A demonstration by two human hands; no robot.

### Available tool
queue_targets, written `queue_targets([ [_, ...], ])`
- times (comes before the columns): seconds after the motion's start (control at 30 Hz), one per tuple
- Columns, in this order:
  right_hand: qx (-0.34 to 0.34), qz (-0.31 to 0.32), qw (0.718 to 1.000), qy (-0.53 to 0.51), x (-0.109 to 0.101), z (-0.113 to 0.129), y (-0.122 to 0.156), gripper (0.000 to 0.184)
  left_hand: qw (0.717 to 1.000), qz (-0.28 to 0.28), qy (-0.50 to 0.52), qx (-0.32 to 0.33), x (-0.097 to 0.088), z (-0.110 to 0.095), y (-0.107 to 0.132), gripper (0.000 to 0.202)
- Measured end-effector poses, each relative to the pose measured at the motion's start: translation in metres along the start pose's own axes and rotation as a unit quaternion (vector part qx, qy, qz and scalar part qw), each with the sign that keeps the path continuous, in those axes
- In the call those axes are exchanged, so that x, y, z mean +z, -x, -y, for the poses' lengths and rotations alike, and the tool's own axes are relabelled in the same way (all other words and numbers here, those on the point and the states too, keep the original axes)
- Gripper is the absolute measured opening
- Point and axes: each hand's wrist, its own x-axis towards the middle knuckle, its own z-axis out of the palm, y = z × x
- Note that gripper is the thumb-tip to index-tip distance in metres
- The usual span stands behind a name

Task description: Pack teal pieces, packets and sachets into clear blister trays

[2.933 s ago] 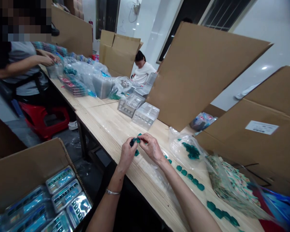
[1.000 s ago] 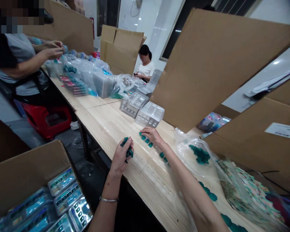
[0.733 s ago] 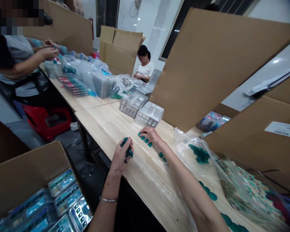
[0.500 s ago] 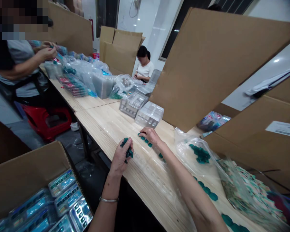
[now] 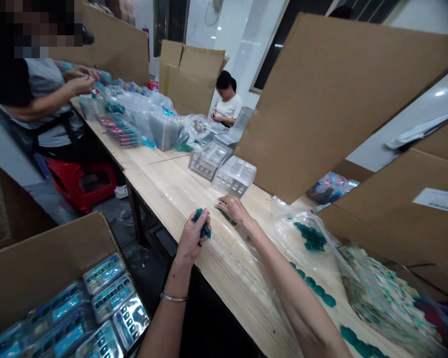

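My left hand [image 5: 194,234] is closed around a bunch of small teal pieces [image 5: 202,226] near the front edge of the wooden table [image 5: 164,186]. My right hand [image 5: 232,209] lies just beyond it with fingertips pressing on teal pieces seated in a clear plastic tray [image 5: 231,251] on the table. Whether those fingers pinch anything is hidden. More teal pieces [image 5: 313,286] sit in a row along the tray beside my right forearm.
A clear bag of teal pieces [image 5: 306,236] and a bag of printed cards [image 5: 381,293] lie at right. Stacked clear trays [image 5: 234,176] stand beyond my hands. Cardboard boxes [image 5: 321,99] wall the right. A carton of packed blister packs [image 5: 97,308] sits lower left. Two people work further along.
My hands separated from a joined position. The right hand went down onto the tray and the left hand stayed closed on teal pieces, shifting slightly toward the right hand.
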Motion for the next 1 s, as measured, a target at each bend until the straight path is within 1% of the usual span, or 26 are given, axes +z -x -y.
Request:
queue_targets([
  [0.07, 0.008, -0.03, 0.996, -0.086, -0.011, 0.014, 0.007, 0.025, 0.999, -0.015, -0.044, 0.019, 0.001, 0.002, 0.001, 0.034],
  [0.1, 0.008, -0.033, 0.991, -0.131, -0.017, 0.024, 0.01, 0.026, 0.997, -0.023, -0.068, 0.033, 0.001, 0.004, 0.001, 0.033],
  [0.17, -0.011, -0.014, 0.981, -0.194, -0.028, 0.045, 0.016, 0.027, 0.991, -0.033, -0.114, 0.06, 0.002, 0.008, 0.0, 0.03],
  [0.23, -0.045, 0.017, 0.977, -0.206, -0.037, 0.064, 0.019, 0.026, 0.984, -0.03, -0.154, 0.079, 0.003, 0.011, -0.001, 0.027],
  [0.3, -0.057, 0.038, 0.977, -0.199, -0.042, 0.076, 0.021, 0.021, 0.98, -0.021, -0.18, 0.083, 0.003, 0.013, -0.002, 0.024],
  [0.33, -0.049, 0.043, 0.977, -0.203, -0.043, 0.078, 0.021, 0.019, 0.979, -0.019, -0.184, 0.083, 0.003, 0.013, -0.002, 0.023],
  [0.4, -0.005, 0.044, 0.969, -0.245, -0.043, 0.076, 0.022, 0.02, 0.98, -0.018, -0.186, 0.075, 0.003, 0.013, -0.001, 0.026],
  [0.47, 0.059, 0.039, 0.946, -0.317, -0.041, 0.069, 0.023, 0.024, 0.98, -0.018, -0.182, 0.076, 0.003, 0.011, 0.0, 0.031],
  [0.57, 0.133, 0.031, 0.904, -0.405, -0.038, 0.06, 0.026, 0.029, 0.977, -0.018, -0.182, 0.106, 0.003, 0.009, 0.002, 0.036],
  [0.63, 0.151, 0.032, 0.888, -0.434, -0.035, 0.057, 0.029, 0.03, 0.975, -0.021, -0.181, 0.124, 0.004, 0.008, 0.003, 0.033],
  [0.7, 0.153, 0.026, 0.877, -0.455, -0.033, 0.056, 0.032, 0.03, 0.976, -0.026, -0.175, 0.125, 0.004, 0.008, 0.003, 0.031],
  [0.77, 0.142, 0.014, 0.878, -0.457, -0.033, 0.056, 0.035, 0.03, 0.977, -0.028, -0.169, 0.127, 0.004, 0.008, 0.003, 0.029],
  [0.8, 0.132, 0.012, 0.884, -0.448, -0.034, 0.056, 0.036, 0.032, 0.977, -0.025, -0.168, 0.129, 0.004, 0.008, 0.003, 0.028],
  [0.9, 0.104, 0.017, 0.918, -0.382, -0.037, 0.057, 0.04, 0.028, 0.978, -0.017, -0.162, 0.134, 0.003, 0.009, 0.002, 0.028],
  [1.0, 0.077, -0.017, 0.941, -0.329, -0.037, 0.06, 0.042, 0.02, 0.982, -0.02, -0.138, 0.129, 0.003, 0.011, 0.0, 0.028],
])
